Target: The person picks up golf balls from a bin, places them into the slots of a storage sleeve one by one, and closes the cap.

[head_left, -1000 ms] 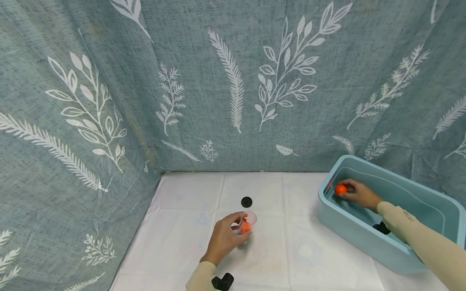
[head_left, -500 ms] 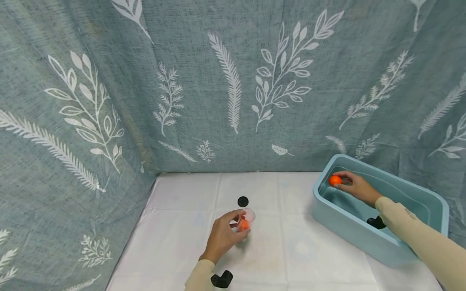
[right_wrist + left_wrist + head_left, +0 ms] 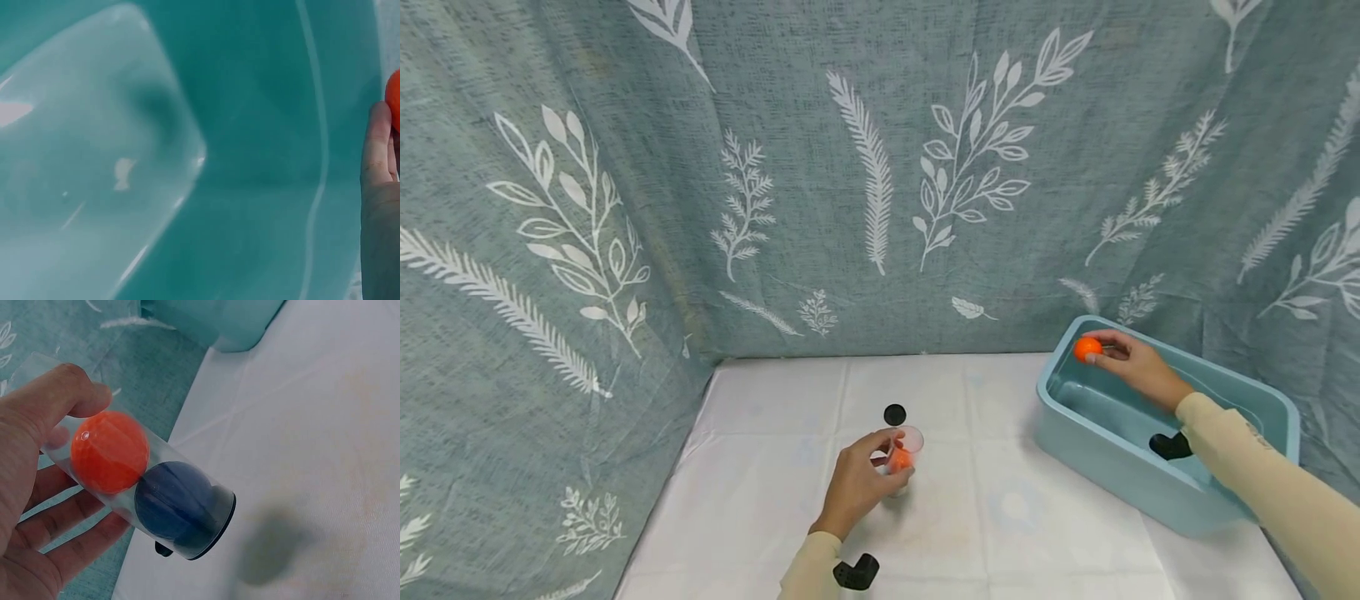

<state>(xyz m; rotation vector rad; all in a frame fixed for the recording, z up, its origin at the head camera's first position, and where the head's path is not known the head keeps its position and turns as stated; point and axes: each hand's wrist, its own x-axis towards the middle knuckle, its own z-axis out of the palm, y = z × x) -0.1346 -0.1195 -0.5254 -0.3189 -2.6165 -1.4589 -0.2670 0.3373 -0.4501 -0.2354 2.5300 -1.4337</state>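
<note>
My left hand (image 3: 853, 483) grips a clear tube (image 3: 912, 439) over the table, fingers and thumb around its upper part. In the left wrist view the tube (image 3: 217, 499) appears tilted, with a black cap at its lower end. Inside it a dark blue ball (image 3: 174, 501) sits at the bottom and an orange ball (image 3: 109, 453) rests against it. At the far right, my right hand (image 3: 1142, 371) pinches a second orange ball (image 3: 1087, 349) above the left end of the blue bin (image 3: 1120, 437). Only the edge of that ball (image 3: 394, 100) enters the right wrist view.
A round black disc (image 3: 895, 415) lies on the white tablecloth (image 3: 1000, 533) just beyond the tube. The bin stands at the table's right side, its walls around my right wrist. A leaf-patterned curtain (image 3: 820, 208) hangs behind and to the left.
My right hand has lifted the orange ball from low inside the bin up to about its rim. The left hand keeps holding the tube in place. The head view has shifted slightly right.
</note>
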